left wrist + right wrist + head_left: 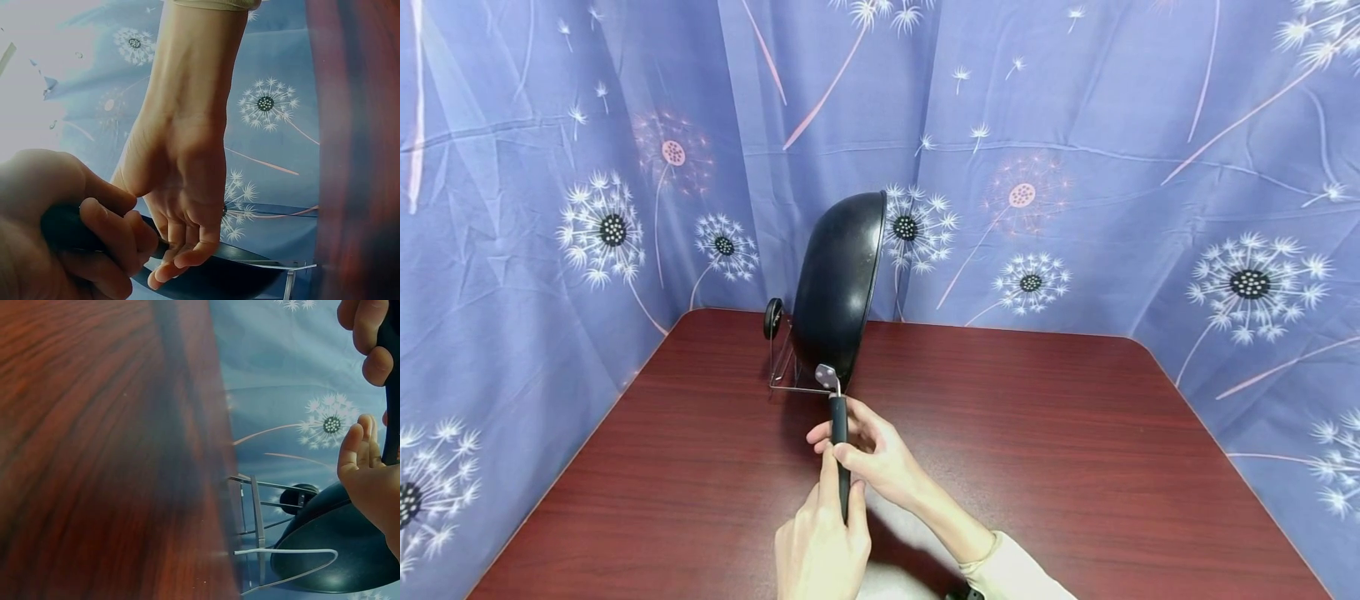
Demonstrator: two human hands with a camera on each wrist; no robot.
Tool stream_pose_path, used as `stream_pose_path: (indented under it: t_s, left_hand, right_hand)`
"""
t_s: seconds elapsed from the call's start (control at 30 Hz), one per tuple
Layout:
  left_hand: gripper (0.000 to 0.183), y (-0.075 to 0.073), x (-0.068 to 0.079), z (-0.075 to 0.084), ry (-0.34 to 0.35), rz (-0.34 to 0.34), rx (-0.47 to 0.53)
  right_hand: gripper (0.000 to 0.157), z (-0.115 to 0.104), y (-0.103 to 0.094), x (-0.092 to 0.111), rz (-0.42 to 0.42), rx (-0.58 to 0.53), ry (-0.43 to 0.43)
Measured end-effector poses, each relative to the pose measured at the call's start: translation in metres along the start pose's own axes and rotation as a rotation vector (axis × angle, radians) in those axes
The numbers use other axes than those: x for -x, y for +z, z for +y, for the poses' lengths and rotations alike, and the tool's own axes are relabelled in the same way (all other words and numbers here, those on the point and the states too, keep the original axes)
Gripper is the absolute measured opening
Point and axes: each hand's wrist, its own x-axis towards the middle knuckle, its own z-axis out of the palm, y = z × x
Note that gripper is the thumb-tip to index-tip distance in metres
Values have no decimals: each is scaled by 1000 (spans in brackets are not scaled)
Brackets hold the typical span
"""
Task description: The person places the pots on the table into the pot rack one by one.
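Note:
A black wok (pixel 837 279) is tilted up on its side at the wire rack (pixel 797 388), its rounded outside facing left. A metal bracket (pixel 825 375) joins it to a black handle (pixel 838 417) that points back toward me. My left hand (pixel 822 542) grips the handle's near end, with curled fingers (pixel 112 237) around it in the left wrist view. Farther up, my right hand (pixel 880 458) holds the handle between thumb and fingers; its fingertips reach past the left side. In the right wrist view the wok's dark side (pixel 337 550) overlaps the rack's wires.
A round black knob (pixel 772 318) sits on the rack's left end. Everything stands on a reddish-brown wooden table (pixel 1037 433). Blue curtains (pixel 1075 100) with dandelion prints enclose the back and sides. A pale patch (pixel 891 533) shows on the table below my hands.

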Motion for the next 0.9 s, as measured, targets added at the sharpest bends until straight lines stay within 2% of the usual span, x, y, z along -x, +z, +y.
stream_pose_path:
  t_s: [0.2,0.33,0.63,0.9]
  left_hand:
    - [52,0,-3,-1,-31,-79,8]
    - [51,2,-4,-2,-37,-102,1]
    - [50,9,-5,-6,-14,-80,27]
    - [46,17,-6,-7,15,-71,37]
  right_hand:
    - [60,3,-2,1,8,0,31]
    - [61,7,-3,0,22,-3,56]
    - [60,10,-7,-3,47,21,76]
    - [48,5,-5,-7,144,49,192]
